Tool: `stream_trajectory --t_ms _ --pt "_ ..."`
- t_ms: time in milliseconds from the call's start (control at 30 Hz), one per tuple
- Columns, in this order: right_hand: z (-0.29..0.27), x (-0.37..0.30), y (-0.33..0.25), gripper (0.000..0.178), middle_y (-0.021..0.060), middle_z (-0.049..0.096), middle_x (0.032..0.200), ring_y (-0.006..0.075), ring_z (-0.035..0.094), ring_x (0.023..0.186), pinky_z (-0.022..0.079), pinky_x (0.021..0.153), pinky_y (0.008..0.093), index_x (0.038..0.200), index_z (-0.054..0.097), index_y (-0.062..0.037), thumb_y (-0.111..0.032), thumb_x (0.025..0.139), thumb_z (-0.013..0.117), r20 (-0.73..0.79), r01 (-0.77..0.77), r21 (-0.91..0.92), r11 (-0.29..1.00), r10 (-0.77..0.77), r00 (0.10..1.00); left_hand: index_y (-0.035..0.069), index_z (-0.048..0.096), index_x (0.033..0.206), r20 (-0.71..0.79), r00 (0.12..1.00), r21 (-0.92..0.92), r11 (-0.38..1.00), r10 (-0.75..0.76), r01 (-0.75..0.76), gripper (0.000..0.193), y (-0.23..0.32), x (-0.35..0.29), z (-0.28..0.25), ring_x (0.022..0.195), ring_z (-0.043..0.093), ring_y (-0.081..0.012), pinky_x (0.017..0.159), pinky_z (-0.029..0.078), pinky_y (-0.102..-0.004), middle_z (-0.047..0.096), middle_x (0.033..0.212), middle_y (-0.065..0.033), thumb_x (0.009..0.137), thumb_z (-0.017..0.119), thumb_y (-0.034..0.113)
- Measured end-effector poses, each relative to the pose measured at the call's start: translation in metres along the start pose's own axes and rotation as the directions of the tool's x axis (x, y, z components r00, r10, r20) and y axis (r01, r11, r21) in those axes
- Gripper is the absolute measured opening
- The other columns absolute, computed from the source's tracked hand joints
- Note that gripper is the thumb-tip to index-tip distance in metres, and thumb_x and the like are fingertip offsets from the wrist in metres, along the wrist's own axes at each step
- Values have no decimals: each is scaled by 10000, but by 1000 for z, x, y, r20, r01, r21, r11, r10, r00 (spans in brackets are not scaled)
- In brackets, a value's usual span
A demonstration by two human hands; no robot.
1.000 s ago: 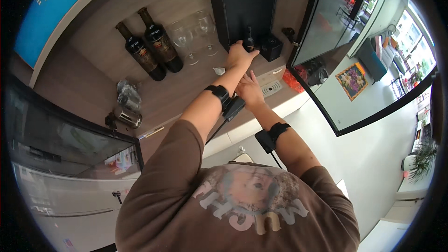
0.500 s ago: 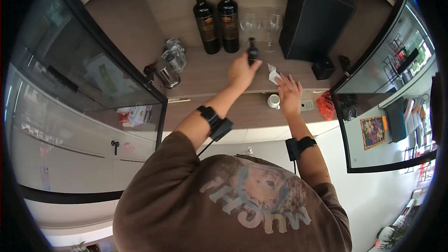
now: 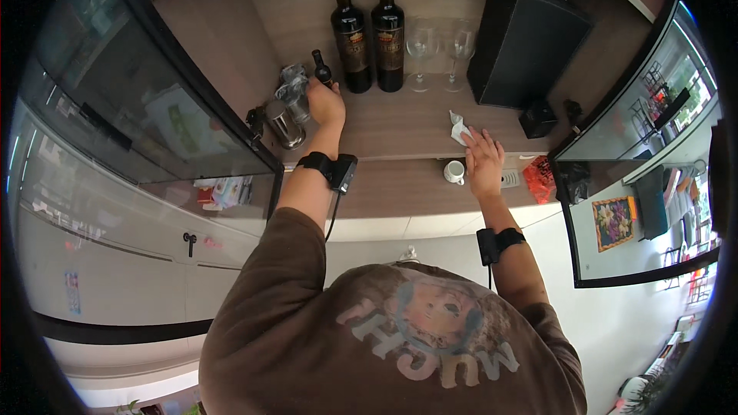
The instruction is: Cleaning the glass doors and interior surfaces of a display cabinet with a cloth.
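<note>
My left hand (image 3: 327,105) is closed around a small dark bottle (image 3: 321,67), held upright at the left of the cabinet shelf. It is beside the left one of two tall dark wine bottles (image 3: 353,38) and next to a clear crumpled plastic wrapping (image 3: 293,84). A metal cup (image 3: 284,124) stands just left of my left wrist. My right hand (image 3: 483,155) rests at the shelf's front edge with its fingers stretched out. Its fingertips touch or lie close to a crumpled white tissue (image 3: 459,128). A white mug (image 3: 454,172) sits on the lower level, left of my right hand.
Two stemmed glasses (image 3: 420,52) stand right of the wine bottles. A tall black case (image 3: 529,42) and a small black box (image 3: 537,118) take up the right side. A red plastic bag (image 3: 540,180) lies lower right. Open glass doors (image 3: 632,215) flank both sides.
My left hand has carried the small bottle leftward, from before the stemmed glasses to beside the plastic wrapping. My right hand has stayed by the tissue. The whole view has shifted slightly.
</note>
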State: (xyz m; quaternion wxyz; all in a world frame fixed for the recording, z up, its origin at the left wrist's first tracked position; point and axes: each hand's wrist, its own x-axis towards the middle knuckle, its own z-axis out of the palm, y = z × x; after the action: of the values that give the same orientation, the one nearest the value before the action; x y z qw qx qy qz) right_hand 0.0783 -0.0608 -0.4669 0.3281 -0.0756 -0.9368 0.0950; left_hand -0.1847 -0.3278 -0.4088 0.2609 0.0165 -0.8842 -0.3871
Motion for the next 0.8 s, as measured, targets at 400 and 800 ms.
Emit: stream_trajectory --t_ms 400,800 --pt "-4 2 -6 357 3 538 1424 281 449 1355 256 1134 475 1335 590 -235 -198 992 496 -5 14 11 1000 -14 1000 -55 491 1276 -34 956 -36 955 293 -294 488 -28 -13 43 1107 557 -414 921 479 -484 558 1212 -246 820 656 1" --pt "-6 -1 -1 347 -7 539 1413 268 451 1344 278 1135 459 1310 607 -244 -203 974 531 -7 -8 7 1000 8 1000 -59 438 1389 189 960 -5 978 205 -208 667 -45 23 48 1275 502 -376 1063 432 -413 513 1392 -243 774 685 11"
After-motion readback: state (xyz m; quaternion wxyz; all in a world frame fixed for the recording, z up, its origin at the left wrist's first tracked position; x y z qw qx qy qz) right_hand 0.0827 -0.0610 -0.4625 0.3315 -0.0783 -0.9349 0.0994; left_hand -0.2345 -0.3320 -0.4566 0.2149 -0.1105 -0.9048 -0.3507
